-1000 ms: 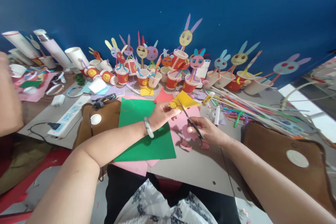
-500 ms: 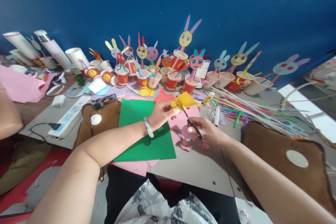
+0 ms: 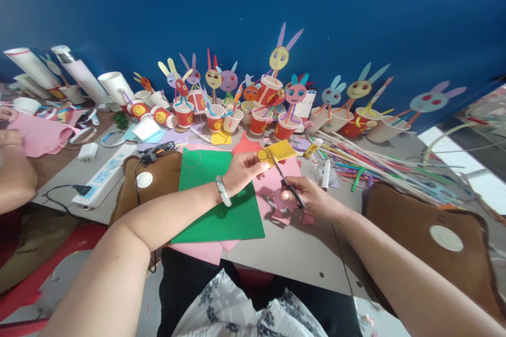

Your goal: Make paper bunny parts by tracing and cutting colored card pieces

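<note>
My left hand [image 3: 245,169] pinches the left end of a piece of yellow paper [image 3: 283,150], which has a drawn circle near my fingertips. Scissors [image 3: 291,187] are gripped in my right hand [image 3: 309,195], their blades pointing up and left across the paper beside the circle. Under my left wrist lies a green sheet [image 3: 221,216] with a faint circle drawn in its top left corner. Pink paper [image 3: 272,185] with cut scraps is spread below the scissors.
Paper cups [image 3: 288,125] with rabbit-faced figures line the blue wall. Sticks and pipe cleaners [image 3: 379,163] lie at right, near a brown cushion [image 3: 419,242]. A power strip [image 3: 103,178] sits at left. Another person's arm [image 3: 16,174] holds pink paper [image 3: 45,134].
The yellow paper has tilted slightly at its right end, while both my hands stay nearly in place. At left, the other person's arm and pink paper have shifted, and their hand now shows.
</note>
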Action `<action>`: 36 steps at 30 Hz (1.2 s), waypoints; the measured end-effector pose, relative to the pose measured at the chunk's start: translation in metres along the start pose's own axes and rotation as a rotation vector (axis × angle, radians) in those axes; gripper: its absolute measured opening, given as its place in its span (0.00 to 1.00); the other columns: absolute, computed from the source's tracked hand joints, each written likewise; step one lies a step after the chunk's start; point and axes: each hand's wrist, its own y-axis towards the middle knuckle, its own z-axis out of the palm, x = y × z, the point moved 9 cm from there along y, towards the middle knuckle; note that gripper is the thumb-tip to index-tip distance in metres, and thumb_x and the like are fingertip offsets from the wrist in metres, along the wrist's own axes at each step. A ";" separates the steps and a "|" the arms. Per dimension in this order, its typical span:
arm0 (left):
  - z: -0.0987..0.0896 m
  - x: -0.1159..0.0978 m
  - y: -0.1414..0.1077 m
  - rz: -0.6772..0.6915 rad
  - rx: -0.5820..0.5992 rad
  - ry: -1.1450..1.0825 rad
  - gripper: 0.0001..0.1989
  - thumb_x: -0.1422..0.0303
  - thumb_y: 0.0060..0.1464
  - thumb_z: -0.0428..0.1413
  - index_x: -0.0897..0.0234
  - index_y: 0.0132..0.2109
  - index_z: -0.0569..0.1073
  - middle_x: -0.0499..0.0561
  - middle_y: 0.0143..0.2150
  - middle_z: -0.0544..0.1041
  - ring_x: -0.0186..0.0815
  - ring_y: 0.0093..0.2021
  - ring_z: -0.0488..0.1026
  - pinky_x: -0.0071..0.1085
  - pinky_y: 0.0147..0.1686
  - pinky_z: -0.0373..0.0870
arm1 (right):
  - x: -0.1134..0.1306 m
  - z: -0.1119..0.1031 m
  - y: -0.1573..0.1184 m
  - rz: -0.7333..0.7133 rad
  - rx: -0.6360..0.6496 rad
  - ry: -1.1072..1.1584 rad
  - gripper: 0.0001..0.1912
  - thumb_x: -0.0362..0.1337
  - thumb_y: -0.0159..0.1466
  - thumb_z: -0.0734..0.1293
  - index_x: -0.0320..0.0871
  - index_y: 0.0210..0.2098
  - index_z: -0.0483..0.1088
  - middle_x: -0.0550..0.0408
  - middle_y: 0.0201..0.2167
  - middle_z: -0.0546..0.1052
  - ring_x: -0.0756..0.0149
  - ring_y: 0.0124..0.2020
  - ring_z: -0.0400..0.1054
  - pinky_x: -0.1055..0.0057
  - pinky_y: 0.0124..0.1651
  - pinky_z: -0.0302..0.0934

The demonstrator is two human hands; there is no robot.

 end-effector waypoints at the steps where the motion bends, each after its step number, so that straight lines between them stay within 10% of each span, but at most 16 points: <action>1: 0.000 0.000 0.000 0.000 0.000 -0.003 0.16 0.59 0.47 0.66 0.67 0.27 0.72 0.46 0.22 0.72 0.27 0.22 0.68 0.27 0.26 0.66 | 0.000 0.001 0.000 0.008 0.004 0.005 0.29 0.64 0.54 0.68 0.43 0.24 0.62 0.59 0.18 0.66 0.71 0.21 0.57 0.72 0.23 0.49; 36: 0.001 0.000 0.000 0.026 0.039 -0.001 0.15 0.60 0.50 0.64 0.67 0.27 0.72 0.47 0.23 0.74 0.26 0.22 0.68 0.26 0.27 0.67 | 0.006 0.004 0.000 -0.001 0.020 0.026 0.30 0.65 0.53 0.69 0.44 0.23 0.62 0.61 0.17 0.65 0.72 0.21 0.57 0.72 0.25 0.48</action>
